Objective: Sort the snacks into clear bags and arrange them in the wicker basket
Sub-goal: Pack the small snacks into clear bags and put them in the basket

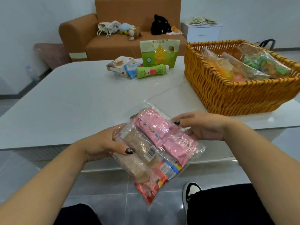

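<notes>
Clear plastic crinkles under both grips: the left hand (103, 143) pinches the filled clear bag (155, 148) at its left edge, thumb on top, while the right hand (203, 125) clasps the opposite edge. It hangs just off the bench's (65, 101) near edge, stuffed with pink packets, round crackers and a red wrapper. It looks light, limp and slippery, its crackers breakable; supporting it by both edges seems wisest. At the right edge, the wicker basket (227, 95) holds several filled bags; loose snacks (139, 69) wait along the far edge.
</notes>
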`<state>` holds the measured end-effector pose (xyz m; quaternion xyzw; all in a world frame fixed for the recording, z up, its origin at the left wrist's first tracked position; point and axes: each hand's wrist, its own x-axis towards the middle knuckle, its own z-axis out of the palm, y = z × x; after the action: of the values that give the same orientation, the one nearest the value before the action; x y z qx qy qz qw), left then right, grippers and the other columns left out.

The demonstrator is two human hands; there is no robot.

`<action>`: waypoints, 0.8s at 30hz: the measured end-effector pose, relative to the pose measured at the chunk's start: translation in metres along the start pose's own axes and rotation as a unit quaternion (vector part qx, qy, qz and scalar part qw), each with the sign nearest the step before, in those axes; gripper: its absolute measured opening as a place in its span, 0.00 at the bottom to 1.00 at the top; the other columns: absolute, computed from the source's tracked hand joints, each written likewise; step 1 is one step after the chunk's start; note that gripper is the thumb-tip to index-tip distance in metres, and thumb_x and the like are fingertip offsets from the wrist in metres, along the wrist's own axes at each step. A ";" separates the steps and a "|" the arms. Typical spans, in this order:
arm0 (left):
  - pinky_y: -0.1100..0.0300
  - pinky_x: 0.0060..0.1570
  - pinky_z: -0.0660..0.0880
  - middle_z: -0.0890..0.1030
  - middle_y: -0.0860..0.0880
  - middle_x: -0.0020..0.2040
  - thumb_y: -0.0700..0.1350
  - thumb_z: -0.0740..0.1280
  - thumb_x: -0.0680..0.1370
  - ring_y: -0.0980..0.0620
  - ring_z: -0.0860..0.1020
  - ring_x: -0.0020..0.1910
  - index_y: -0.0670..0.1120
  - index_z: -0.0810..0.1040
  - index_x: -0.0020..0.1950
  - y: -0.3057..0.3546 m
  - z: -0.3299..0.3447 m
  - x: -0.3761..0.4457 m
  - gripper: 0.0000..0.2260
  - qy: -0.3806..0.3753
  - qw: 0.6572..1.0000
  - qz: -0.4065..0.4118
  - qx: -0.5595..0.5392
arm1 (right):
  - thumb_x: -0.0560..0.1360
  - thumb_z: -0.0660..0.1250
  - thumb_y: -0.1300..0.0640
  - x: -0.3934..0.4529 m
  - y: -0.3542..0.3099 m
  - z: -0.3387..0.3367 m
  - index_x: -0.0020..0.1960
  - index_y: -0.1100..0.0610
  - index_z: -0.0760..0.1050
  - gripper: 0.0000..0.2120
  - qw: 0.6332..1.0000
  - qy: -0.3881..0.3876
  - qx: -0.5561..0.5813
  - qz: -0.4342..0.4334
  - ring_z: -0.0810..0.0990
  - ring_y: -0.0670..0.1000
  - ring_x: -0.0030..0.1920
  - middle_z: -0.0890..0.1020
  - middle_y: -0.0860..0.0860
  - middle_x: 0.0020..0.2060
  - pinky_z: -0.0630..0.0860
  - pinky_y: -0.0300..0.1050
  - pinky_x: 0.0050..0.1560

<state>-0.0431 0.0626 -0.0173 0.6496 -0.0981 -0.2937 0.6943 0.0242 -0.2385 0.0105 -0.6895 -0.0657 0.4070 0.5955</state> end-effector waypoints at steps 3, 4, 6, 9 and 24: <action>0.52 0.53 0.79 0.81 0.37 0.57 0.33 0.76 0.63 0.40 0.81 0.56 0.44 0.80 0.59 0.004 0.004 0.005 0.25 -0.015 0.999 -0.007 0.039 | 0.68 0.73 0.61 0.006 0.009 0.022 0.49 0.64 0.79 0.11 0.998 -0.056 -0.017 0.030 0.83 0.51 0.39 0.85 0.57 0.43 0.82 0.43 0.41; 0.53 0.52 0.79 0.82 0.38 0.56 0.34 0.76 0.62 0.41 0.81 0.55 0.44 0.81 0.58 0.005 0.004 0.005 0.24 -0.007 0.999 -0.011 0.050 | 0.67 0.74 0.61 0.008 0.011 0.028 0.47 0.64 0.79 0.11 0.997 -0.062 -0.015 0.042 0.83 0.52 0.37 0.84 0.58 0.41 0.82 0.44 0.39; 0.54 0.49 0.80 0.83 0.38 0.54 0.36 0.81 0.59 0.43 0.82 0.53 0.44 0.83 0.55 0.006 0.000 0.004 0.25 0.027 0.998 -0.022 0.057 | 0.65 0.77 0.61 0.012 0.016 0.034 0.51 0.65 0.78 0.17 0.995 -0.081 -0.015 0.054 0.83 0.54 0.40 0.84 0.58 0.43 0.81 0.48 0.44; 0.46 0.55 0.79 0.81 0.36 0.57 0.46 0.85 0.55 0.41 0.81 0.55 0.42 0.82 0.58 0.010 -0.004 0.002 0.33 0.110 0.993 -0.018 0.045 | 0.69 0.71 0.63 0.012 0.021 0.037 0.51 0.63 0.78 0.11 0.995 -0.074 0.043 0.051 0.84 0.53 0.38 0.85 0.57 0.41 0.81 0.47 0.44; 0.68 0.44 0.75 0.79 0.53 0.58 0.52 0.71 0.76 0.58 0.78 0.52 0.49 0.75 0.66 0.101 0.084 0.091 0.20 0.253 0.917 0.076 0.298 | 0.62 0.75 0.62 -0.080 0.024 0.001 0.51 0.61 0.78 0.18 0.967 0.203 0.111 -0.109 0.85 0.56 0.42 0.86 0.57 0.42 0.80 0.54 0.51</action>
<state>0.0151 -0.0585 0.0691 0.8697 -0.0515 -0.0235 0.4904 -0.0387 -0.2902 0.0279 -0.6761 0.0270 0.1957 0.7098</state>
